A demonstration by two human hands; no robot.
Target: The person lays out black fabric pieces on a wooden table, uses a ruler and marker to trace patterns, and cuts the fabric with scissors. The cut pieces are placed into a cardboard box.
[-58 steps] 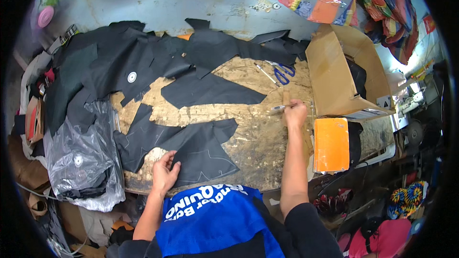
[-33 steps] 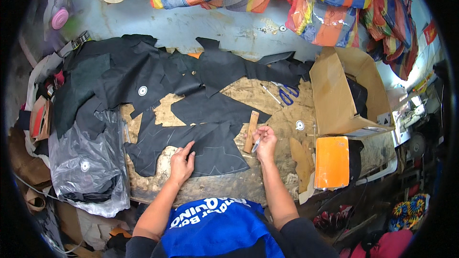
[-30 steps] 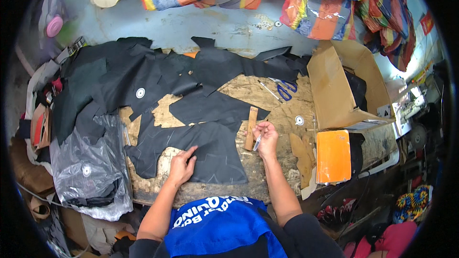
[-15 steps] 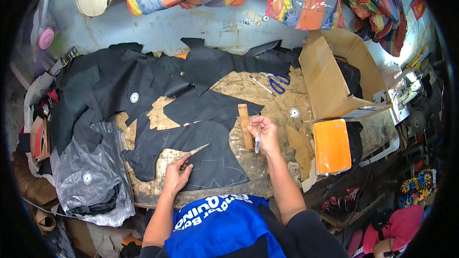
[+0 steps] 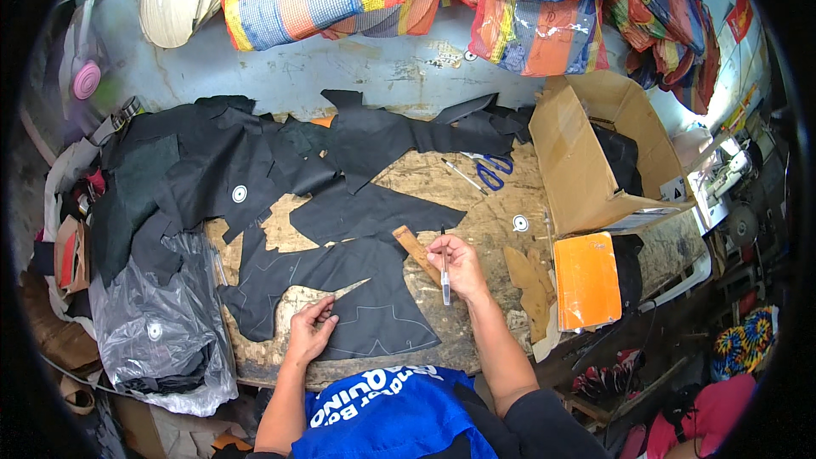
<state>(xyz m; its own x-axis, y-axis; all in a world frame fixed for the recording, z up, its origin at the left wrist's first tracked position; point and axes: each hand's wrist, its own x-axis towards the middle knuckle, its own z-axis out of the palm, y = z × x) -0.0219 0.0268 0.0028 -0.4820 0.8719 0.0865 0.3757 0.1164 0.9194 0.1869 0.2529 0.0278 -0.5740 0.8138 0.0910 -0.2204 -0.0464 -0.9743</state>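
Note:
My right hand [image 5: 460, 267] pinches a clear-barrelled pen [image 5: 445, 279] with a dark end, held nearly upright. A short wooden strip [image 5: 413, 246], like a small ruler, slants down to the same fingers; whether they grip it too is unclear. My left hand [image 5: 312, 330] rests at the left edge of a black sheet piece [image 5: 374, 323], fingers extended and nothing in them. Pale outlines are drawn on this sheet, which looks like leather or fabric. A narrow pointed gap beside the left fingertips shows the worn wooden table [image 5: 293, 299].
More black sheets [image 5: 212, 149] cover the table's far left. Blue-handled scissors [image 5: 491, 172] and another pen [image 5: 463, 176] lie beyond my right hand. An open cardboard box [image 5: 574, 166], an orange booklet [image 5: 588, 280] and brown scraps [image 5: 531, 285] stand or lie right; a plastic bag [image 5: 161, 323] hangs left.
The wooden strip has swung from nearly upright to a slant and shifted left. My right hand, with the pen, has moved slightly left and nearer. My left hand stays on the sheet.

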